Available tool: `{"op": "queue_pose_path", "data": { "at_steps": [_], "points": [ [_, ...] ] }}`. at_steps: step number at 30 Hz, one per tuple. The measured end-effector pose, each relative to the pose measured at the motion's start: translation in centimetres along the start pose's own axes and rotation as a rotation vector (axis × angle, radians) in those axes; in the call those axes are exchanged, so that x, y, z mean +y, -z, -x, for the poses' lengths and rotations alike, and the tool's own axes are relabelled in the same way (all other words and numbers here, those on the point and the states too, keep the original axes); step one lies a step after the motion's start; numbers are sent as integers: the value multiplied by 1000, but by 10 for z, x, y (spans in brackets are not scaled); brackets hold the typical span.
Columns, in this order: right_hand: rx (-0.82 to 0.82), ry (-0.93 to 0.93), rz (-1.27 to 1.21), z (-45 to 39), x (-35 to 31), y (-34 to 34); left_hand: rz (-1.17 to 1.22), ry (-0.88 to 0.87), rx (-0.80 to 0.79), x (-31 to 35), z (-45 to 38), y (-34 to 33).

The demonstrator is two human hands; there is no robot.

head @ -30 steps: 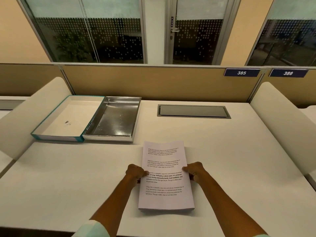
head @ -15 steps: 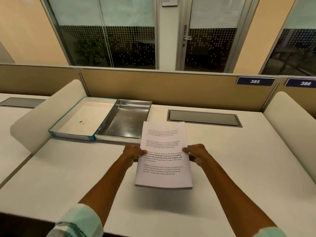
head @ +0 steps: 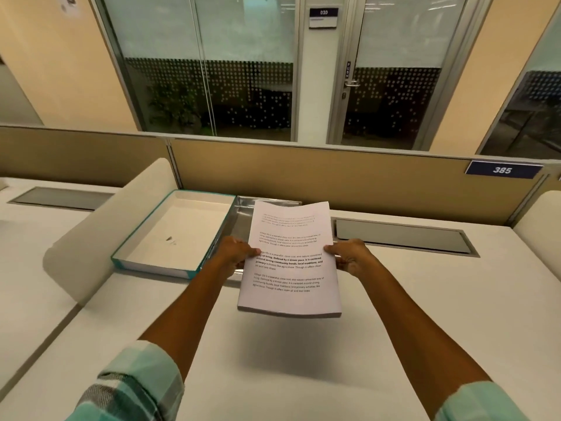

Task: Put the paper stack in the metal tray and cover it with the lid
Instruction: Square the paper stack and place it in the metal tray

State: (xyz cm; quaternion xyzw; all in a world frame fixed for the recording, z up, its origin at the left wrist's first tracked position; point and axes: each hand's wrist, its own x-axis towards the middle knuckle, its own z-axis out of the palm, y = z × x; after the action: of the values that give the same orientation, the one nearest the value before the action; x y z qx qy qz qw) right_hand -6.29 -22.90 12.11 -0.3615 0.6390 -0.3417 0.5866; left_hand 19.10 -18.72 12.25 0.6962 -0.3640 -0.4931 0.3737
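White printed sheets, squared into a thick paper stack, hang in the air above the desk, their far end over the near edge of the metal tray at the desk's back left. The left hand and right hand are each clamped on a long edge at mid-length, thumbs on top. The stack looks fairly heavy yet limp: its far end curls slightly, and loose sheets could slide, so a hold on both long sides suits it. The tray is shiny, rectangular and shallow-walled. Touching its left side lies the teal-edged lid, inside up, matte white like cardboard. Smooth pale laminate covers the desk.
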Motion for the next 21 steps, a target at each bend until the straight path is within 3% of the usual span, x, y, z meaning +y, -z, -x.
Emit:
{"op": "queue_pose_path", "data": {
  "at_steps": [9,21],
  "points": [
    [61,-35,0,-50,-19,-77,-140,-4,-18,14,-89,54],
    [131,-90,20,-119,-27,-128,-234,60,-20,10,-186,72]
  ]
}}
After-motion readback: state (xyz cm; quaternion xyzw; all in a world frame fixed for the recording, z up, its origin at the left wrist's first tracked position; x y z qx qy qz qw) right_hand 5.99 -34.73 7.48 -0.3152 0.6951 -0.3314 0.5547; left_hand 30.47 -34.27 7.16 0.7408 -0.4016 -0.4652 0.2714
